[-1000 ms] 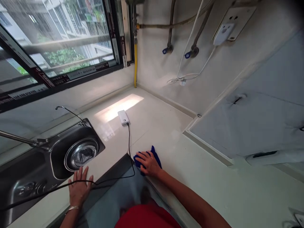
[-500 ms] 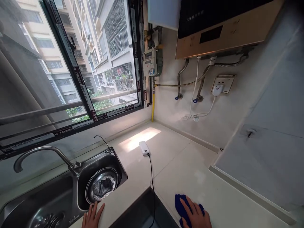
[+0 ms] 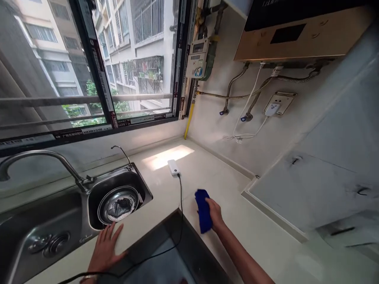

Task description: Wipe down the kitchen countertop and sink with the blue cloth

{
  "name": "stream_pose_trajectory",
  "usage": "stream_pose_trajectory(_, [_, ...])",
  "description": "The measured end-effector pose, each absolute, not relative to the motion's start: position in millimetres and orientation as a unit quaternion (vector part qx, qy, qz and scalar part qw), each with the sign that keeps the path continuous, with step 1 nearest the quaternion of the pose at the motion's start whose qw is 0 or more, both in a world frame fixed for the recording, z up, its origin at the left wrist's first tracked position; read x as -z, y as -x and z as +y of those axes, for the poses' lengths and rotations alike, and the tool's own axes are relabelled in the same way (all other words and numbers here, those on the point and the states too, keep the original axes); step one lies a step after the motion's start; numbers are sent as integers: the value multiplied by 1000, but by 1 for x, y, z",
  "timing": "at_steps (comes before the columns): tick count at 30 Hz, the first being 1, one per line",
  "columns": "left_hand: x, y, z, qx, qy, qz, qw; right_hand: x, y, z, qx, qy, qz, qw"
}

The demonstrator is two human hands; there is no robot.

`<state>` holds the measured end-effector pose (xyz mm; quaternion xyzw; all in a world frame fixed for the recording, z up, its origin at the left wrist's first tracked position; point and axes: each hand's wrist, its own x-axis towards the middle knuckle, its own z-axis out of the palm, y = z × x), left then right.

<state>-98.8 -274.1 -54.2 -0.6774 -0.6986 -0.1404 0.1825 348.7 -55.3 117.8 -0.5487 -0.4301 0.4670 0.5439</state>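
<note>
A folded dark blue cloth (image 3: 203,211) is in the grip of my right hand (image 3: 215,212), over the counter just right of the dark recess; whether the cloth touches the surface I cannot tell. My left hand (image 3: 106,248) lies with fingers spread on the counter strip between the sink and the recess. Beside its fingertips, a round metal basin (image 3: 102,211) with a strainer and a dark crumpled item (image 3: 121,208) inside sits in the right sink bowl. Farther back on the pale countertop (image 3: 166,193) rests a white power bank (image 3: 173,167), a black cable (image 3: 181,197) plugged into it.
The rectangular recess (image 3: 174,225) opens in the counter between my hands, the cable running across it. A steel double sink (image 3: 68,213) with a curved faucet (image 3: 63,161) is at left. Behind are a window, a gas meter (image 3: 197,59) and a water heater (image 3: 284,43) with hoses.
My right hand has moved forward and left with the blue cloth, which now looks folded in the grip rather than spread under the fingers. The view has shifted; more of both arms shows.
</note>
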Motion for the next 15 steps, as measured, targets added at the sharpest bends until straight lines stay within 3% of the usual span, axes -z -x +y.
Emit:
stream_pose_trajectory(4, [48, 93, -274, 149, 684, -690, 184, -143, -280, -29, -565, 455, -390, 567])
stream_pose_trajectory(8, [40, 86, -276, 142, 687, -684, 200, -121, -227, -8, -435, 475, -491, 586])
stream_pose_trajectory(10, [36, 84, -277, 141, 688, -681, 205, -89, -209, -11, -326, 518, -602, 512])
stream_pose_trajectory(12, [35, 84, -276, 145, 692, -675, 208, -53, -194, -25, -229, 536, -717, 383])
stream_pose_trajectory(15, [38, 85, -275, 162, 694, -671, 202, -8, -176, -53, -177, 534, -772, 295])
